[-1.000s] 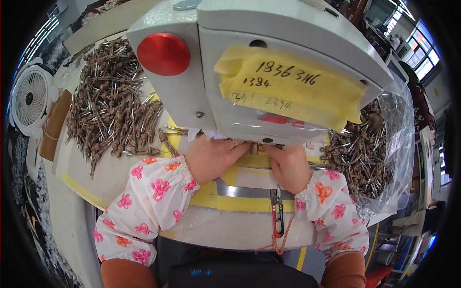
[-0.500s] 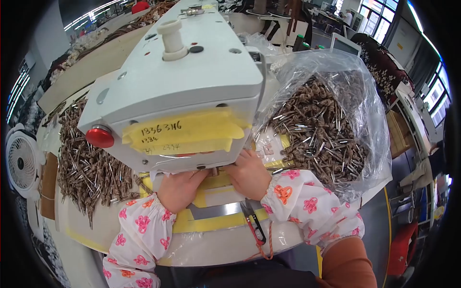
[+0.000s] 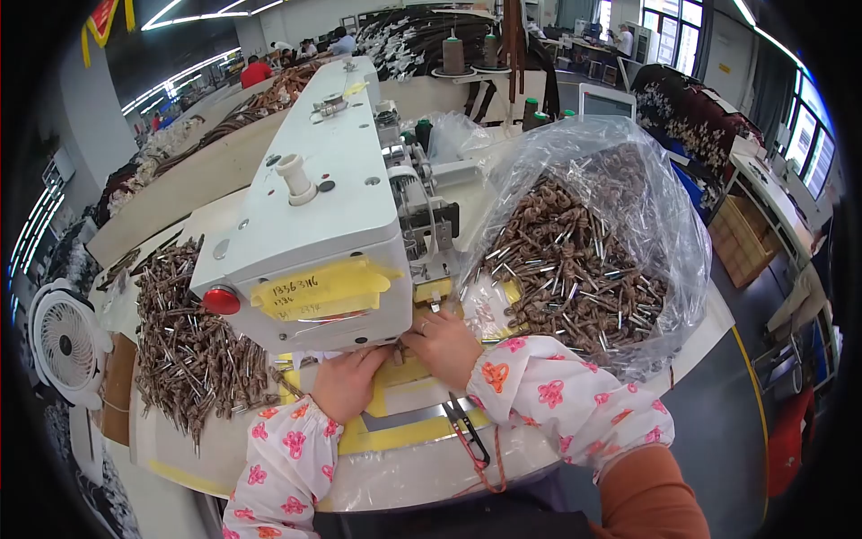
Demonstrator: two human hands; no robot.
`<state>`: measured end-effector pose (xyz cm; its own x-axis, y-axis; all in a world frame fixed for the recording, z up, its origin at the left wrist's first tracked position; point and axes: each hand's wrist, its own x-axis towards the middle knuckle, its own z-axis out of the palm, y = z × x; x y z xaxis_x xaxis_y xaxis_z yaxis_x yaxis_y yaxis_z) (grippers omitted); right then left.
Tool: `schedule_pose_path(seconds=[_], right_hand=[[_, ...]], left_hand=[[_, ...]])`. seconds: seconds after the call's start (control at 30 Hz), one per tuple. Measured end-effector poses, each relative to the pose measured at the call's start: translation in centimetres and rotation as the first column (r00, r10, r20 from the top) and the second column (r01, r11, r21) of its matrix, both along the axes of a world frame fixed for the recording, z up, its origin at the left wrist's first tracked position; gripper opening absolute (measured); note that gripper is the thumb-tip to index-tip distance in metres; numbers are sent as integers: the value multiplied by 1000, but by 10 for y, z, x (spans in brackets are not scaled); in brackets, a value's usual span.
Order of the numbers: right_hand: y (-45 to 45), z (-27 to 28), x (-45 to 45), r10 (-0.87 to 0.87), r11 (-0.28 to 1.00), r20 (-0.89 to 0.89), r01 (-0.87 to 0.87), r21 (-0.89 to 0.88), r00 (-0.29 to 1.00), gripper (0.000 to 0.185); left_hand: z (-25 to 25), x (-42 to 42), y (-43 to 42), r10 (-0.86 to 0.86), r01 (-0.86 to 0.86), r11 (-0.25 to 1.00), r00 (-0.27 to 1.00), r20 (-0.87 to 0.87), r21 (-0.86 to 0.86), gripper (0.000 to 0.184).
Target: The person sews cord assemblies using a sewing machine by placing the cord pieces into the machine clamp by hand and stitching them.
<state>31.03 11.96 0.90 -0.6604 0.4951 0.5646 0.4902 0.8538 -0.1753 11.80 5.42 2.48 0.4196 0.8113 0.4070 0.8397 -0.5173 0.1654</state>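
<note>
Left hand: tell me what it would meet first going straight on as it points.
For the left hand, likely the small brown piece by its fingers; whether they touch is unclear.

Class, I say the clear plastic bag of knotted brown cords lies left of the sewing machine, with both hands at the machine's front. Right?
Wrong side: the clear plastic bag of knotted brown cords lies right of the sewing machine, as the head view shows. The left hand and right hand are indeed at its front.

Bench, lower half of frame | sewing machine, centre-left | knotted cords, left | bag of cords, right of centre | snips with orange string, bottom centre | yellow tape, near front edge
</note>
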Motion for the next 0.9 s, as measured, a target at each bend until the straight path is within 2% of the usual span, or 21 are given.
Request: schedule_pose_path(seconds=[0.07, 0.13, 0.2, 0.27, 0.33, 0.4, 0.43, 0.5, 0.53, 0.6, 0.7, 0.77, 0.83, 0.87, 0.9], right_hand=[[2, -2, -1, 2, 999, -25, -3, -38, 1000, 20], [2, -3, 0, 65, 993, -206, -82, -79, 976, 17], [3, 3, 1, 92, 989, -204, -113, -94, 975, 16], [4, 17, 11, 124, 983, -195, -147, -108, 973, 16], [-3, 62, 43, -54, 991, 28, 57, -120, 998, 13], [7, 82, 83, -306, 951, -63, 308, 24, 950, 17], [15, 90, 101, -487, 862, -27, 485, 148, 873, 21], [30, 96, 133, -721, 673, 9, 697, 248, 693, 26], [37, 95, 143, -766, 635, 61, 739, 223, 640, 27], [48, 90, 151, -815, 577, 181, 799, 171, 550, 28], [60, 82, 153, -805, 577, 255, 805, 133, 535, 27], [53, 91, 147, -761, 648, 132, 739, 185, 635, 23], [31, 114, 133, -592, 806, 63, 589, 52, 804, 18], [18, 124, 122, -421, 904, -8, 418, -88, 907, 15], [5, 131, 109, -250, 951, -107, 223, -216, 962, 12]], left_hand=[[1, 3, 1, 0, -2, 1000, 999, 52, 32, 37], [1, 7, -5, -3, -3, 998, 994, 109, 56, 37], [2, 11, -15, 85, -92, 993, 992, 91, 72, 39], [5, -1, -29, 103, -108, 991, 993, 60, 82, 38], [3, -29, -37, 124, -126, 989, 992, 35, 77, 36], [-3, -64, -41, 208, -212, 975, 976, 72, 60, 32], [0, -63, -43, 214, -219, 974, 974, 78, 56, 32], [15, -55, -45, 277, -274, 957, 961, -16, 101, 28], [19, -45, -38, 223, -218, 956, 975, 0, 198, 27], [18, -20, -30, 183, -190, 966, 981, 58, 175, 27], [-4, 6, -10, 99, -112, 991, 982, 158, 77, 27], [-12, 10, -3, 137, -142, 990, 982, 126, 27, 28], [-11, 9, 2, 178, -176, 984, 980, 94, -30, 29], [-7, 9, 2, 151, -156, 987, 980, 130, 31, 30], [-6, 7, 1, 118, -134, 987, 980, 161, 92, 31]])
